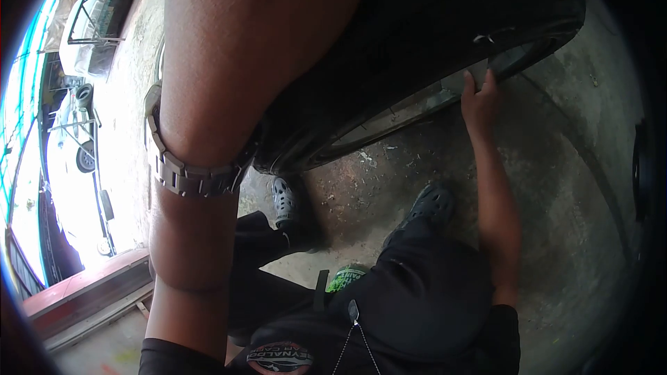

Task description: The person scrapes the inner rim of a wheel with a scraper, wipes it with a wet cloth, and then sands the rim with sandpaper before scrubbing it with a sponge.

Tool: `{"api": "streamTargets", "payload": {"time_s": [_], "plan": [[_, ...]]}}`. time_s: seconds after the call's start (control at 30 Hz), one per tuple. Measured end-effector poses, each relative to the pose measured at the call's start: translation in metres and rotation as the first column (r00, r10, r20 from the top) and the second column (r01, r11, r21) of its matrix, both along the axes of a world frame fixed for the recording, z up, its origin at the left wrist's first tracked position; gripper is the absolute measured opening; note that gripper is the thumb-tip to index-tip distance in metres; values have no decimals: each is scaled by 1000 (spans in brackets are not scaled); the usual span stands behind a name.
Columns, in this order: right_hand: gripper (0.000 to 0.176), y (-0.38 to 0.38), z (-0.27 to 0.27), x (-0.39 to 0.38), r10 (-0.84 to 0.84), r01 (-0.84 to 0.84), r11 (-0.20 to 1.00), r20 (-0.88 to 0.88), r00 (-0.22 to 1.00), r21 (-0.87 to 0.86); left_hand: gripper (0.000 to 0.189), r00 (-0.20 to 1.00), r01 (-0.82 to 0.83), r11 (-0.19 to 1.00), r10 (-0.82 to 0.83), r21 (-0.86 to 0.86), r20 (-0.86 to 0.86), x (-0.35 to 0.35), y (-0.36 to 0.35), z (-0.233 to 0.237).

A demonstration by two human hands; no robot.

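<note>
My left arm fills the left foreground, with a metal-link watch (pixel 198 175) around the wrist. Above the watch, my left hand (pixel 253 42) looms very close to the camera. Its fingers lie beyond the top edge, so whether it holds anything is hidden. A long black panel, which looks like a car bumper (pixel 417 35), spans the upper right. My right hand (pixel 481 103) reaches up to the lower edge of an opening near its right end. Thumb and finger rest around that edge; the other fingers are hidden.
Below the bumper are my grey clogs (pixel 283 201) on a stained concrete floor (pixel 361 180). A green-labelled can (pixel 346 278) stands beside my leg. At the left are a white vehicle (pixel 87 35), another car (pixel 76 139) and a reddish ledge (pixel 87 278). A dark hose-like line curves across the floor at right.
</note>
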State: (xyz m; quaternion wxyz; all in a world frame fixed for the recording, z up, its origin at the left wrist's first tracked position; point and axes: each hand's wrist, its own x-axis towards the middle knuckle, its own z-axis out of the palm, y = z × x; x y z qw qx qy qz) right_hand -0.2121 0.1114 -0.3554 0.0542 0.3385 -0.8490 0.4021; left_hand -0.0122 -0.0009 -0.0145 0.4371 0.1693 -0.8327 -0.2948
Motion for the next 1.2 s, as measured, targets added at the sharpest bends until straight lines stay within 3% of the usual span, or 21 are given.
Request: {"api": "streamTargets", "payload": {"time_s": [0.1,0.2,0.3,0.4,0.5,0.6,0.7,0.8,0.9,0.97,1.0,1.1,1.2], "plan": [[48,4,8,-16,58,-61,998,99,993,23,30,1000,0,1000,1,-12,13,1,0,1],[44,6,-8,-15,55,-55,998,32,998,-11,30,1000,2,1000,-1,-29,14,3,0,3],[42,7,-17,-3,224,-221,974,183,957,-40,30,1000,11,999,-10,-41,24,4,0,4],[41,2,-13,-10,72,-32,991,325,943,-126,30,999,4,999,-2,-52,35,6,0,5],[39,2,-20,4,192,-194,981,212,958,-9,31,999,10,997,-7,-71,38,5,2,7],[37,-4,-24,-4,144,-79,977,338,930,-200,31,999,5,997,0,-81,52,6,2,8],[37,-3,-27,6,159,-158,987,39,987,-29,31,999,3,996,1,-95,45,4,1,9],[40,-3,-5,6,118,-89,987,222,968,-137,31,999,0,991,6,-131,45,5,-2,10],[38,0,-8,10,153,-144,987,162,975,-66,30,997,-48,987,57,-153,55,3,3,9],[37,-2,-12,6,63,-45,994,176,982,-104,29,998,-2,991,9,-133,55,4,0,9],[36,-4,-14,4,24,-1,993,185,983,-122,29,998,-23,994,30,-109,63,4,1,10],[37,0,-11,8,137,-130,990,155,978,-55,29,980,-163,986,167,-42,108,-6,16,17],[40,0,-6,8,86,-72,994,201,976,-78,29,961,-237,968,246,-82,129,-10,20,18]]}}
